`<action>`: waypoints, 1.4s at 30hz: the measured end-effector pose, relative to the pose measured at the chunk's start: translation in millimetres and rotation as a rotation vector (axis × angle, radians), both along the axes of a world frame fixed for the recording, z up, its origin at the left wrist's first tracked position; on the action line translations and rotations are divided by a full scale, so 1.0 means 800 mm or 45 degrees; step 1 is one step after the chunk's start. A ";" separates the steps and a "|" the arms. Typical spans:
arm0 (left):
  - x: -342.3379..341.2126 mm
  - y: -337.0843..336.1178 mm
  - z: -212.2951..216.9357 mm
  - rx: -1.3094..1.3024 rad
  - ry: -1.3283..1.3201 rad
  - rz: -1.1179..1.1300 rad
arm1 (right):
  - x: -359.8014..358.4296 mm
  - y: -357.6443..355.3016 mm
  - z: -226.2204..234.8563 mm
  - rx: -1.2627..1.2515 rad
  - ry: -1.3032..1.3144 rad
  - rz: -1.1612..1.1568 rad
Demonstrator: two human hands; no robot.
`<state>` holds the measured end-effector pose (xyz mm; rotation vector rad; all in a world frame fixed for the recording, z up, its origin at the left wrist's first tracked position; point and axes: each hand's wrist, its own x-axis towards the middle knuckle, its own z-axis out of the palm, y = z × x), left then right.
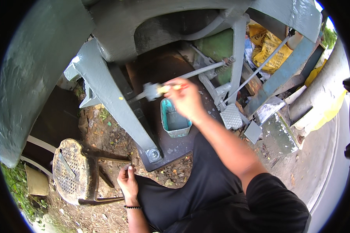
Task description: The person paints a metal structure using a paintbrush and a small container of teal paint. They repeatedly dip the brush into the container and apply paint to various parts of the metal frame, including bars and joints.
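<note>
My right hand (181, 95) is closed around a paintbrush (153, 91), smeared by motion. Grey paint covers its bristle end, which is at a grey metal crossbar (198, 72) under the machine; whether they touch is unclear. Below that hand, a rectangular teal tub (176, 133) with grey paint inside stands on a dark base board (165, 147). Left of the tub slants a grey-painted metal leg (112, 99), bolted to the board. My left hand (127, 181) is beside my knee with its fingers curled in; what they hold, if anything, is hidden.
A worn stool (72, 167) with a perforated seat stands at the left, a flat grey strip (67, 165) on it. Grey pedals (231, 116) and linkages are right of the tub. A yellow printed sack (270, 50) lies behind them. The large grey machine body (46, 70) overhangs the work.
</note>
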<state>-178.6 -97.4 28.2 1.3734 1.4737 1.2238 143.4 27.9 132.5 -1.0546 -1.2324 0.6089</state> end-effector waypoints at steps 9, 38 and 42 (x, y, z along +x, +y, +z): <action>0.004 0.003 0.006 0.004 -0.017 -0.045 | 0.211 -0.031 0.053 0.149 -0.792 -0.903; 0.032 -0.068 0.043 0.052 0.154 0.159 | 0.256 0.139 0.110 -0.462 -1.512 -0.456; 0.035 -0.065 0.042 0.047 0.103 0.131 | 0.258 0.142 0.102 -0.596 -1.695 -0.320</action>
